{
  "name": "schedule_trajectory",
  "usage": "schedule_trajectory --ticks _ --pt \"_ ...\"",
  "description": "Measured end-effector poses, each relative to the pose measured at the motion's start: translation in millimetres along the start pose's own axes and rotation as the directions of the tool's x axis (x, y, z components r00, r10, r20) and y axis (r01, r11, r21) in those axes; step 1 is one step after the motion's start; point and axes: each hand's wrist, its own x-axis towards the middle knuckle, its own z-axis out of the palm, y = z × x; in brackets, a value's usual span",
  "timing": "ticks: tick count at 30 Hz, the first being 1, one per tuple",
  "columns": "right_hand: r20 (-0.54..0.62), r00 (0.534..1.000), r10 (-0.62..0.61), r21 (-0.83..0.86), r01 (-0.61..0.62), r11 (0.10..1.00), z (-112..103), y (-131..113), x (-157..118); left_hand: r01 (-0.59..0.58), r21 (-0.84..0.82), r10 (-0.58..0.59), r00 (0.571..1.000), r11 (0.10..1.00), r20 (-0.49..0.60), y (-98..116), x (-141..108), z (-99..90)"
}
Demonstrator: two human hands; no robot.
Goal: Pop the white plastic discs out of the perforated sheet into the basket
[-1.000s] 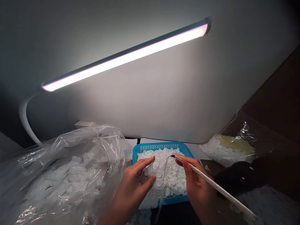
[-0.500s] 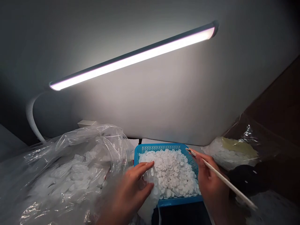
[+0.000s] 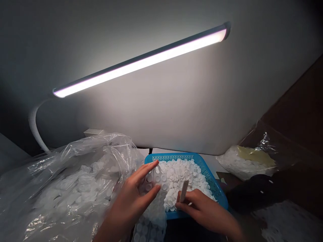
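Observation:
My left hand (image 3: 137,191) grips the edge of a clear plastic sheet with rows of round pockets (image 3: 164,178) at the left side of the basket. Its thumb and fingers curve around the sheet, which hangs down below the hand. In my right hand (image 3: 195,203), pinched between thumb and fingers, is a slim pale stick (image 3: 185,191) pointing up; its lower end is hidden. This hand is low over the front of a blue basket (image 3: 222,193) heaped with small white round discs (image 3: 186,171).
A large clear bag (image 3: 75,188) of white pieces fills the left. A smaller clear bag (image 3: 242,164) with a yellowish sheet lies at the right, behind a dark object (image 3: 249,193). A lit bar lamp (image 3: 141,64) on a bent neck spans above, before a pale wall.
My right hand has moved left and down from the basket's right rim to its front, and the stick now points up. My left hand has shifted slightly left, showing more of the pocketed sheet.

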Motion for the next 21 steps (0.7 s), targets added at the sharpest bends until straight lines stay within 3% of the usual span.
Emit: schedule_trajectory --ticks 4,11,14,17,18,20,21 --pt "0.012 1.000 -0.008 0.014 0.008 1.000 2.9 2.8 3.3 -0.008 -0.055 0.008 1.000 0.998 -0.002 2.4 -1.3 -0.8" --pt "0.214 0.976 -0.037 0.050 0.027 0.998 5.1 -12.5 -8.6 0.007 -0.053 -0.006 1.000 0.999 0.021 2.3 0.1 0.7" --pt "0.169 0.985 -0.033 0.038 0.027 0.999 5.1 -21.9 -18.3 0.012 -0.030 -0.010 0.998 0.999 0.064 -1.7 1.0 4.0" --pt "0.154 0.972 -0.179 0.189 0.149 0.971 -4.1 -27.2 -27.8 0.005 -0.031 -0.002 0.995 0.999 0.097 -2.9 1.0 8.6" --pt "0.109 0.959 -0.263 0.272 0.226 0.935 -8.4 -28.1 -30.1 0.002 -0.042 0.003 0.995 0.999 0.105 -2.4 0.9 10.0" --pt "-0.119 0.941 -0.317 0.361 0.338 0.869 -15.7 -29.2 -32.2 0.001 -0.068 0.007 0.993 0.998 0.119 -0.8 0.5 12.3" --pt "-0.257 0.910 -0.327 0.350 0.403 0.846 -17.8 -29.6 -32.0 0.003 -0.079 0.007 0.992 0.997 0.123 0.1 0.4 13.1"
